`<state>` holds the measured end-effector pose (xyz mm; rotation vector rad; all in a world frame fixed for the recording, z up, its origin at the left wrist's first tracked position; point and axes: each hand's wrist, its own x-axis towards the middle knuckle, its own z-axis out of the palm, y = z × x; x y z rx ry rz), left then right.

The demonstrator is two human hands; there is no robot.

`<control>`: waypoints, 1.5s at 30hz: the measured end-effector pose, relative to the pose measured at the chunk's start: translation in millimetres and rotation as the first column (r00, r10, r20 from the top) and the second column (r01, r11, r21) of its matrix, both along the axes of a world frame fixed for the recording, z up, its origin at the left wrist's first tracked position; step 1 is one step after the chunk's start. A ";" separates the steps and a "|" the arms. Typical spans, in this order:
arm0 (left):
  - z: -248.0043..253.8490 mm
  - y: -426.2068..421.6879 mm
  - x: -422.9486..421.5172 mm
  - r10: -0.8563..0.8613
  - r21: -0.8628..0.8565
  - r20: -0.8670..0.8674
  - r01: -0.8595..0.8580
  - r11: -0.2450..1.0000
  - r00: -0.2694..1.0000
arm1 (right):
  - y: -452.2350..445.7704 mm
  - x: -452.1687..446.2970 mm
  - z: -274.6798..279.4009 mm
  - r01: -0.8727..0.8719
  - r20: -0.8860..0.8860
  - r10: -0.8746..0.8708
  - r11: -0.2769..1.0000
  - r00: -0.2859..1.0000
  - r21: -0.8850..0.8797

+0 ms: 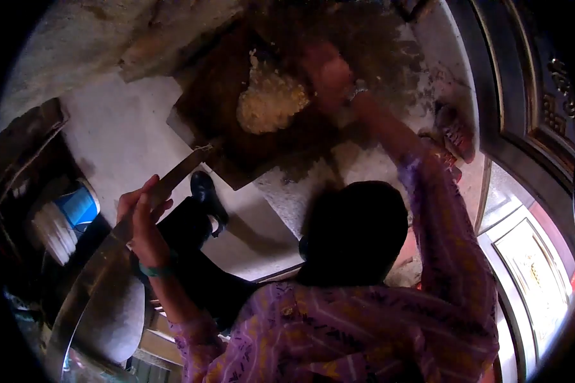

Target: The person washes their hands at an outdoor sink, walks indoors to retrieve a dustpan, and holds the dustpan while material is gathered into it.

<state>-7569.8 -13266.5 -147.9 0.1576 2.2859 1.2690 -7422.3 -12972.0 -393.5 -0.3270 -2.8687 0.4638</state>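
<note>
My left hand (pixel 145 220), with a green bangle at the wrist, is closed around a long flat bar (pixel 172 177). One end of the bar, with a bit of string on it, meets the edge of a dark square board or tray (pixel 204 102). A heap of pale yellow, crumbly stuff (pixel 271 102) lies on that dark surface; its kind is not clear. Just right of the heap is my right hand (pixel 328 75), smeared by motion, a band on its wrist. Its fingers cannot be made out.
A black shoe (pixel 206 196) stands below the dark board. At left lies a blue and white container (pixel 80 204). Reddish shoes (pixel 455 134) sit at right, beside a dark ornamented door panel (pixel 530 96). A dark rounded shape (pixel 358 233) hides part of the floor.
</note>
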 end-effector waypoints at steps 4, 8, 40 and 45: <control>-2.1 -0.4 1.8 0.006 0.011 -0.004 -0.006 1.000 1.000 | -19.2 4.2 -31.2 0.258 -0.281 -0.250 0.966 0.926 -0.010; -0.4 -2.9 3.7 -0.023 -0.009 0.006 0.024 1.000 1.000 | -73.5 -0.5 24.8 0.048 -0.193 -0.079 0.986 0.978 -0.161; 2.7 -20.6 -13.6 -0.075 0.035 0.083 0.072 0.997 0.994 | 13.4 -62.9 -56.8 0.178 -0.153 -0.165 0.981 0.974 0.076; 2.0 -15.9 -7.3 -0.036 0.031 0.017 0.036 0.999 0.999 | -63.5 2.3 -4.0 -0.073 -0.006 0.073 0.986 0.997 -0.151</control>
